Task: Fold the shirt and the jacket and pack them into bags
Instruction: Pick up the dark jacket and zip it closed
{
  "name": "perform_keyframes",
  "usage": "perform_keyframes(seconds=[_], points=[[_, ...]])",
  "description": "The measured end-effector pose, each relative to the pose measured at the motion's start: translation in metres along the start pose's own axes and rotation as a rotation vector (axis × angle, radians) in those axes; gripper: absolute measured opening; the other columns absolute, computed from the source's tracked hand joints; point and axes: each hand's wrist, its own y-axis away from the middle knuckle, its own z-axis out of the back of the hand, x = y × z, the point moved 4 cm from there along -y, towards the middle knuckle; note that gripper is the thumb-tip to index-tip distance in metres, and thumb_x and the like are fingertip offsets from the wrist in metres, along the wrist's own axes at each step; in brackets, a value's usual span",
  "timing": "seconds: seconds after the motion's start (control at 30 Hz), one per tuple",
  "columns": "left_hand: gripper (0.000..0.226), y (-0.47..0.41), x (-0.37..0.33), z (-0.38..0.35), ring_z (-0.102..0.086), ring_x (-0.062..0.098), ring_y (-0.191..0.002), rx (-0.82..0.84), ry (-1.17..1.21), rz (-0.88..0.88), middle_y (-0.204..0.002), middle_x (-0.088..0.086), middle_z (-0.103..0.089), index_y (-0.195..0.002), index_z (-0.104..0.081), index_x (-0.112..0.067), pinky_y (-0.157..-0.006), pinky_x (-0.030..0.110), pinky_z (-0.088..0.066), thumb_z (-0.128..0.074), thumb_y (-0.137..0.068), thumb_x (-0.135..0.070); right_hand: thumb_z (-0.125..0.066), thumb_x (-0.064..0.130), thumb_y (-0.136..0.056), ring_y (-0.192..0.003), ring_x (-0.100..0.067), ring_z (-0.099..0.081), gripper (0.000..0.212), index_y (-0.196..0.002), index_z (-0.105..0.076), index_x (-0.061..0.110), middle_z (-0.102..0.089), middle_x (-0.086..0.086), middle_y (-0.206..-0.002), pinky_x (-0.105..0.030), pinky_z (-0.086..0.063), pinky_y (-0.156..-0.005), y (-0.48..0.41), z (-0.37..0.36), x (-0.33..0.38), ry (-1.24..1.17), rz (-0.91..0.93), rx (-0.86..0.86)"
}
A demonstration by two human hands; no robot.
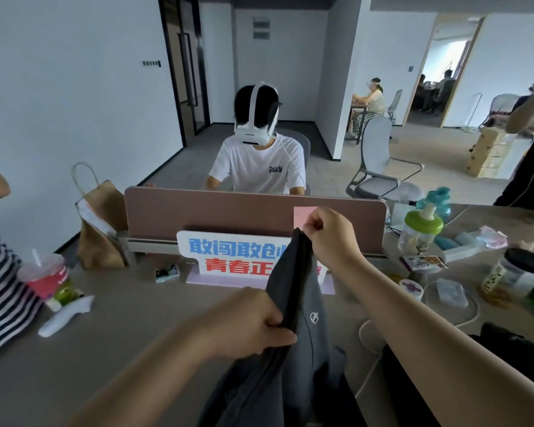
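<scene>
Fingers of right hand (330, 238) pinched shut on top edge of dark grey jacket (302, 331), held up over desk (130, 349). Left hand (253, 322) closed on same edge lower down. Soft, light, floppy fabric w/ zip; best gripped at seams. Paper bag (101, 223) back left.

my right hand (330, 238) is raised out ahead, arm extended, fingertips pinched shut on the top of the dark garment (302, 318). my left hand (253, 322) sits lower and nearer, fist-like, thumb and fingers clamped on its edge.
</scene>
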Motion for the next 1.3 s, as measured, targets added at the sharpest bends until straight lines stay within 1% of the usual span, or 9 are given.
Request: perform_keyframes(seconds=[0.2, 0.27, 0.4, 0.6, 0.67, 0.77, 0.87, 1.1, 1.3], points=[[0.034, -0.012, -0.004, 0.013, -0.061, 0.008, -0.061, 0.114, 0.078, 0.015, -0.073, 0.005, -0.071, -0.07, -0.065, -0.011, -0.057, 0.004, -0.043, -0.057, -0.091, -0.038, -0.052, 0.005, -0.09, -0.066, 0.0, -0.045, 0.011, -0.08, -0.056, 0.009, -0.052, 0.009, -0.071, -0.003, -0.034, -0.056, -0.003, 0.009, 0.021, -0.065, 0.071, -0.073], [0.028, -0.025, 0.011, 0.034, -0.068, 0.017, -0.08, -0.093, 0.23, 0.063, -0.094, 0.005, -0.072, -0.095, -0.069, -0.017, -0.078, 0.024, -0.055, -0.056, -0.09, -0.042, -0.054, 0.006, -0.09, -0.061, 0.0, -0.044, 0.01, -0.08, -0.056, 0.009, -0.051, 0.009, -0.068, -0.004, -0.034, -0.052, -0.003, 0.023, 0.035, -0.113, 0.143, -0.099], [0.063, -0.042, 0.032, 0.057, -0.052, 0.01, -0.113, -0.33, 0.403, 0.186, -0.123, -0.008, -0.051, -0.135, -0.036, -0.035, -0.097, 0.033, -0.046, -0.064, -0.08, -0.051, -0.055, 0.005, -0.088, -0.057, 0.005, -0.045, 0.011, -0.079, -0.056, 0.012, -0.052, 0.012, -0.067, -0.007, -0.036, -0.054, 0.0, 0.042, 0.077, -0.176, 0.313, -0.05], [0.023, -0.043, 0.011, 0.112, -0.063, 0.016, -0.084, -0.594, 0.642, 0.138, -0.084, -0.004, -0.067, -0.085, -0.065, -0.021, -0.077, 0.029, -0.048, -0.048, -0.098, -0.029, -0.056, 0.01, -0.087, -0.067, 0.002, -0.047, 0.021, -0.073, -0.052, 0.026, -0.056, 0.011, -0.074, -0.013, -0.04, -0.067, -0.021, 0.081, 0.121, -0.318, 0.429, -0.159], [0.022, -0.037, -0.002, 0.145, -0.064, 0.015, -0.085, -0.671, 0.76, 0.043, -0.088, -0.003, -0.069, -0.087, -0.065, -0.023, -0.079, 0.028, -0.049, -0.047, -0.099, -0.021, -0.057, 0.028, -0.09, -0.081, -0.008, -0.055, 0.011, -0.084, -0.056, 0.019, -0.06, 0.002, -0.087, -0.023, -0.043, -0.079, -0.036, 0.079, 0.109, -0.575, 0.274, -0.009], [0.029, -0.026, -0.023, 0.188, -0.065, 0.011, -0.087, -0.741, 0.758, -0.081, -0.091, -0.006, -0.069, -0.09, -0.064, -0.028, -0.084, 0.026, -0.051, -0.046, -0.097, -0.007, -0.072, 0.056, -0.07, -0.112, -0.022, -0.061, 0.073, -0.122, -0.055, 0.008, -0.065, -0.009, -0.119, -0.037, -0.047, -0.098, -0.033, 0.049, 0.082, -0.688, -0.031, 0.542], [0.038, -0.009, -0.036, 0.225, -0.064, 0.007, -0.086, -0.809, 0.532, -0.145, -0.09, -0.009, -0.068, -0.088, -0.064, -0.034, -0.08, 0.021, -0.051, -0.047, -0.093, -0.001, -0.081, 0.03, -0.064, -0.105, -0.022, -0.067, 0.057, -0.111, -0.065, 0.003, -0.072, -0.01, -0.11, -0.031, -0.05, -0.092, -0.017, 0.043, 0.075, -0.489, -0.007, 0.8], [0.024, 0.033, -0.015, 0.279, -0.056, 0.015, -0.092, -0.804, -0.317, 0.053, -0.097, -0.001, -0.068, -0.101, -0.071, -0.017, -0.075, 0.024, -0.038, -0.057, -0.09, -0.002, -0.075, 0.014, -0.079, -0.078, -0.019, -0.065, 0.024, -0.068, -0.061, 0.031, -0.069, -0.002, -0.078, -0.025, -0.046, -0.065, -0.073, 0.122, 0.098, 0.423, 0.237, 0.348], [0.009, 0.047, 0.018, 0.287, -0.057, 0.02, -0.096, -0.767, -0.334, 0.268, -0.101, 0.001, -0.067, -0.097, -0.068, -0.019, -0.079, 0.026, -0.036, -0.062, -0.09, -0.02, -0.066, 0.011, -0.085, -0.091, -0.021, -0.049, 0.025, -0.11, -0.064, 0.01, -0.059, -0.009, -0.102, -0.023, -0.031, -0.075, -0.091, 0.142, 0.113, 0.519, 0.376, 0.024]])
